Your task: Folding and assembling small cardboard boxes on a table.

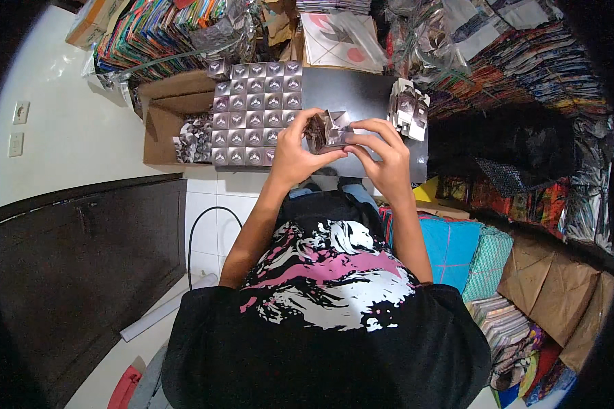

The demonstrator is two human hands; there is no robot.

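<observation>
A small grey-and-brown printed carton (335, 127) is held up over the near edge of a dark table (348, 88), its flaps standing open. My left hand (292, 155) grips its left side between thumb and fingers. On the other side, my right hand (385, 155) has its fingertips on the flaps and right wall. Beside my left hand, several matching cartons (255, 102) stand upright in close rows, with one more (217, 69) at their far left corner. Flat, unfolded cartons (408, 109) lie in a pile right of my right hand. The carton's inside is partly hidden.
An open brown cardboard box (162, 129) at the left holds many small grey-and-white pieces (196, 140). Colourful packets (160, 44) are stacked behind. Plastic-wrapped stacks (518, 75) crowd the right. Folded blue cloth (445, 247) lies near my right elbow, and a dark panel (82, 266) stands at left.
</observation>
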